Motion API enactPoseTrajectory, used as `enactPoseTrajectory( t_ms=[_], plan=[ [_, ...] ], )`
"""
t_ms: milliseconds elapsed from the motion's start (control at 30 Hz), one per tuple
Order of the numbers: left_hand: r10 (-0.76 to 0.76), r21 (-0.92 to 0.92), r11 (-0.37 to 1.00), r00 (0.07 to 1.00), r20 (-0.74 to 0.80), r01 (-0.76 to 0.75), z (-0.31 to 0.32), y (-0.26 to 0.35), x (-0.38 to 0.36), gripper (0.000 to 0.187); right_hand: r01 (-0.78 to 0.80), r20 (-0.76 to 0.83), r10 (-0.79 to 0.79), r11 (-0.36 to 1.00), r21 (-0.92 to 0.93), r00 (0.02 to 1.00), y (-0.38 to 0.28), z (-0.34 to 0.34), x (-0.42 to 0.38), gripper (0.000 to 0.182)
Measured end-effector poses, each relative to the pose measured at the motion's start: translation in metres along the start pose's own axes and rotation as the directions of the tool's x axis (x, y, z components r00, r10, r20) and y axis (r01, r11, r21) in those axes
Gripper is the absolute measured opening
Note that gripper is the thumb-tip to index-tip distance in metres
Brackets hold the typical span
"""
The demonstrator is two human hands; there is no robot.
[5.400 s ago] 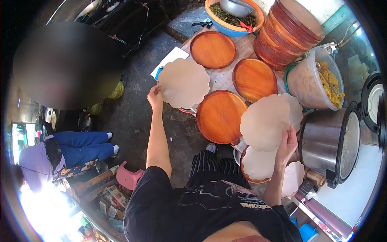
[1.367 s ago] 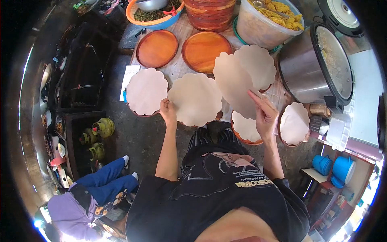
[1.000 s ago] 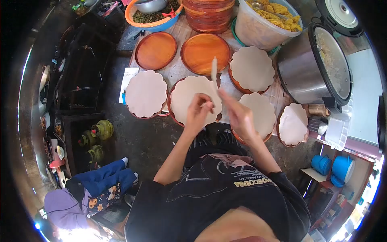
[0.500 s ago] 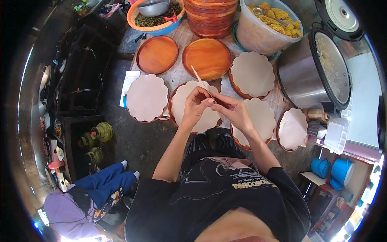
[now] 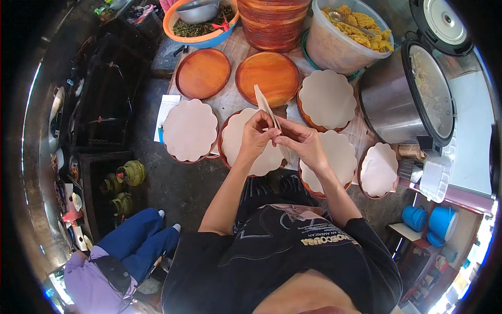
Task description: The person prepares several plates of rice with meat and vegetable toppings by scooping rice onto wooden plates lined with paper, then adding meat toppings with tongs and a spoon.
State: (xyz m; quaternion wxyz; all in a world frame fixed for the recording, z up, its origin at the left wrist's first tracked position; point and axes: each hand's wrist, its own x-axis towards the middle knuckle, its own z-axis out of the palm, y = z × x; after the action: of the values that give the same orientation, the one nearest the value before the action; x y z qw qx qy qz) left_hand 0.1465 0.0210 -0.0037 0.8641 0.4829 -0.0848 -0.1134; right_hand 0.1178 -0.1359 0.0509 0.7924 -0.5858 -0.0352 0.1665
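Note:
Both my hands meet over the table and pinch scalloped paper liners (image 5: 263, 100), seen nearly edge-on and spread a little apart at the top. My left hand (image 5: 256, 135) is closed on their near side, thumb and fingertips together. Opposite it, my right hand (image 5: 301, 143) grips the same liners between thumb and fingers. Just beneath lies a wooden plate covered by a pale scalloped liner (image 5: 242, 137), partly hidden by my hands. Similar lined plates sit around it: one at left (image 5: 190, 130), one at upper right (image 5: 327, 99), and others to the right. Two bare wooden plates (image 5: 203, 73) lie behind.
At the back stand a stack of wooden plates (image 5: 272, 23), a tub of yellow food (image 5: 342, 39) and an orange colander of chopped greens (image 5: 193, 29). A large rice cooker (image 5: 389, 89) stands open at right. A seated person (image 5: 99, 277) is at lower left, near green gas cylinders (image 5: 132, 172).
The liners between my hands have turned and fanned apart slightly, showing more of their surface. The seated person at lower left has shifted posture.

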Motion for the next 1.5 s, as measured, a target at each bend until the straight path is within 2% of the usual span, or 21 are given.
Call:
enactPoseTrajectory(
  t_ms=[233,333,400,433,467,500,567,600,633,700,767,833,933,1000,1033,1067,1100,1200,1300,1367,1500],
  plan=[
    [-0.027,0.086,0.996,0.999,-0.023,0.029,0.005,0.006,0.005,0.017,-0.003,-0.050,0.002,1.000,-0.012,0.999,0.001,-0.005,0.007,0.040],
    [0.037,0.142,0.989,0.999,0.016,-0.039,0.006,0.008,0.007,0.016,0.033,-0.177,-0.035,0.999,-0.013,0.984,-0.001,-0.003,0.008,0.035],
    [0.100,0.197,0.975,0.995,0.014,-0.100,0.003,0.007,0.010,0.017,0.056,-0.270,-0.087,0.991,-0.120,0.959,0.005,-0.005,0.009,0.029],
    [0.073,0.154,0.986,0.997,-0.015,-0.070,0.000,0.008,0.012,0.017,0.066,-0.310,-0.118,0.983,-0.174,0.943,0.006,-0.006,0.011,0.026],
    [0.049,0.110,0.993,0.998,-0.045,-0.043,-0.003,0.011,0.014,0.016,0.085,-0.369,-0.237,0.919,-0.385,0.899,0.004,-0.007,0.011,0.020],
    [0.027,0.067,0.997,0.997,-0.077,-0.022,-0.008,0.014,0.016,0.016,0.064,-0.400,-0.252,0.902,-0.428,0.881,0.006,-0.016,0.010,0.020],
    [0.131,0.254,0.961,0.988,-0.086,-0.105,-0.040,0.019,0.022,0.011,0.017,-0.456,-0.283,0.863,-0.505,0.844,0.013,-0.045,0.008,0.018],
    [0.180,0.344,0.928,0.980,-0.083,-0.141,-0.057,0.025,0.026,0.010,0.094,-0.452,-0.349,0.864,-0.495,0.821,0.007,-0.050,0.008,0.019],
    [0.198,0.348,0.929,0.964,-0.177,-0.127,-0.065,0.037,0.032,0.008,0.168,-0.452,-0.411,0.858,-0.485,0.792,-0.003,-0.052,0.007,0.020],
    [0.224,0.343,0.934,0.907,-0.356,-0.096,-0.082,0.060,0.044,0.011,0.161,-0.455,-0.417,0.850,-0.501,0.787,-0.029,-0.046,0.005,0.022],
    [0.267,0.390,0.917,0.858,-0.438,-0.087,-0.120,0.071,0.059,0.019,0.165,-0.442,-0.444,0.826,-0.539,0.779,-0.036,-0.048,0.007,0.024],
    [0.204,0.294,0.954,0.829,-0.521,-0.050,-0.198,0.052,0.082,0.021,0.174,-0.412,-0.484,0.785,-0.595,0.772,-0.033,-0.053,0.010,0.025],
    [0.200,0.320,0.947,0.751,-0.629,0.016,-0.294,0.028,0.116,0.021,0.117,-0.420,-0.458,0.772,-0.625,0.783,-0.026,-0.053,0.013,0.026],
    [0.261,0.421,0.902,0.664,-0.701,0.090,-0.357,0.008,0.141,0.021,0.105,-0.390,-0.482,0.723,-0.682,0.784,-0.021,-0.049,0.017,0.026],
    [0.292,0.464,0.876,0.617,-0.731,0.135,-0.368,0.008,0.149,0.021,0.089,-0.400,-0.469,0.728,-0.680,0.787,-0.019,-0.047,0.019,0.026],
    [0.245,0.401,0.909,0.629,-0.738,0.116,-0.380,0.010,0.154,0.021,0.070,-0.411,-0.454,0.733,-0.676,0.790,-0.017,-0.045,0.021,0.026],
    [0.281,0.449,0.883,0.611,-0.740,0.136,-0.378,0.017,0.157,0.021,0.049,-0.423,-0.437,0.738,-0.673,0.794,-0.015,-0.043,0.023,0.026],
    [0.369,0.539,0.825,0.558,-0.743,0.172,-0.380,0.027,0.158,0.020,0.065,-0.317,-0.499,0.608,-0.791,0.807,-0.023,-0.031,0.030,0.026],
    [0.401,0.537,0.835,0.535,-0.744,0.120,-0.400,0.026,0.160,0.020,0.049,-0.435,-0.369,0.805,-0.591,0.821,-0.011,-0.035,0.031,0.026],
    [0.393,0.512,0.856,0.553,-0.735,0.072,-0.407,0.025,0.158,0.019,0.033,-0.441,-0.360,0.803,-0.595,0.822,-0.010,-0.032,0.033,0.026],
    [0.488,0.637,0.759,0.532,-0.692,0.133,-0.420,0.013,0.160,0.023,0.038,-0.417,-0.339,0.812,-0.582,0.843,-0.005,-0.032,0.037,0.028]
  ],
)
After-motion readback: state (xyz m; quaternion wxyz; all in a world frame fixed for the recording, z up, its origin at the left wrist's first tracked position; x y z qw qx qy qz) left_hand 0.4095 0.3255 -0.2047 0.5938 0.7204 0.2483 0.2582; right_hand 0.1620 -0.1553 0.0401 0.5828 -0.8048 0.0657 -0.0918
